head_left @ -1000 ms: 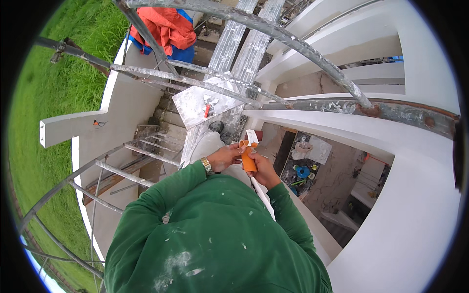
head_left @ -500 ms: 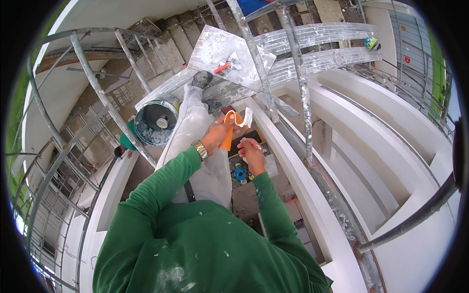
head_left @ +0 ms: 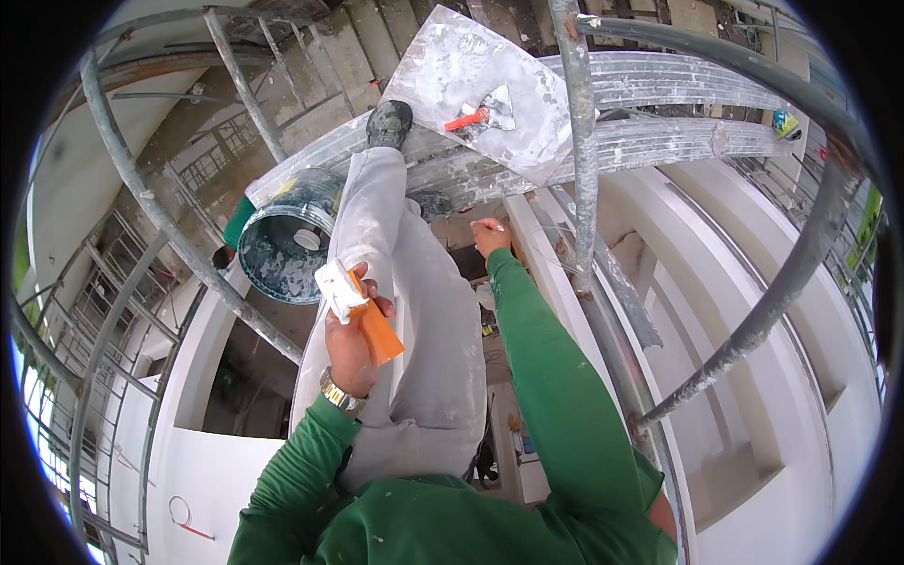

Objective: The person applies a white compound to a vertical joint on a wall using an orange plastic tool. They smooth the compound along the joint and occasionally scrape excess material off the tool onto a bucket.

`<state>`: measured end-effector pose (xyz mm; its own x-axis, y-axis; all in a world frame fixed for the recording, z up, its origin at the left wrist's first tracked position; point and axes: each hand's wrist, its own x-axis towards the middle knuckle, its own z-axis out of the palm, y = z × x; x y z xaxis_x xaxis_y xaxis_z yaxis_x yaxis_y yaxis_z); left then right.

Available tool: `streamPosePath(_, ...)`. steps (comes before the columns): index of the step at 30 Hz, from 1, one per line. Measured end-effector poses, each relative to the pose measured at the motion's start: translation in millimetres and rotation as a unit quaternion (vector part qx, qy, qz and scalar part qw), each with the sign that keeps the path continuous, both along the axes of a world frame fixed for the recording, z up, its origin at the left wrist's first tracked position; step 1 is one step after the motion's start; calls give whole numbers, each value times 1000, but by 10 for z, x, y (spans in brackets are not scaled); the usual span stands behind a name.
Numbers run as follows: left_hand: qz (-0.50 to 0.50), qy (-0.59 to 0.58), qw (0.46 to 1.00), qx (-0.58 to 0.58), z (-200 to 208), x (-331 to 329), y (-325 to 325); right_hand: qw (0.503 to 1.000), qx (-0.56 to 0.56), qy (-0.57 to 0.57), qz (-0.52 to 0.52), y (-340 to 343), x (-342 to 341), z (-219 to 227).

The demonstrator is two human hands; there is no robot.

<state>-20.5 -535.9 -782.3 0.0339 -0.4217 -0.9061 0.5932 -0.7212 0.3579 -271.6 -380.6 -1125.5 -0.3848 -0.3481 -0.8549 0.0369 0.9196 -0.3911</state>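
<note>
My left hand (head_left: 350,341) is closed round an orange flexible putty spreader (head_left: 379,331), held low over my left thigh. A thick lump of white putty (head_left: 339,290) sits on the spreader's upper end. Further forward and to the right, my right hand (head_left: 490,237) is held out with its fingers curled in, and nothing shows in it. Ahead of it lies a putty-smeared board (head_left: 471,71) on the planks. On that board rests a putty knife (head_left: 482,115) with a red handle and a coated blade.
Left of my leg stands a dark putty-stained bucket (head_left: 287,247) with a white round object inside. Scaffold pipes (head_left: 582,151) rise on the right and left. Metal planks (head_left: 659,80) run across ahead. White concrete ledges (head_left: 744,311) curve along the right. Another person's green sleeve (head_left: 237,224) shows beyond the bucket.
My left hand has drawn back toward me and left, and the bent spreader has straightened. My right hand has moved away from it, forward. The view has shifted, showing more of the board.
</note>
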Motion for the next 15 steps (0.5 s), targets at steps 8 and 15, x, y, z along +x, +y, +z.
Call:
streamPosePath(8, 98, 10, 992, 83, -3, 214, -230, 987, -11, 110, 118, -1012, 331, -1718)
streamPosePath(15, 127, 14, 982, 140, -28, 292, -315, 942, 171, 278, 78, -1708, 257, -2724)
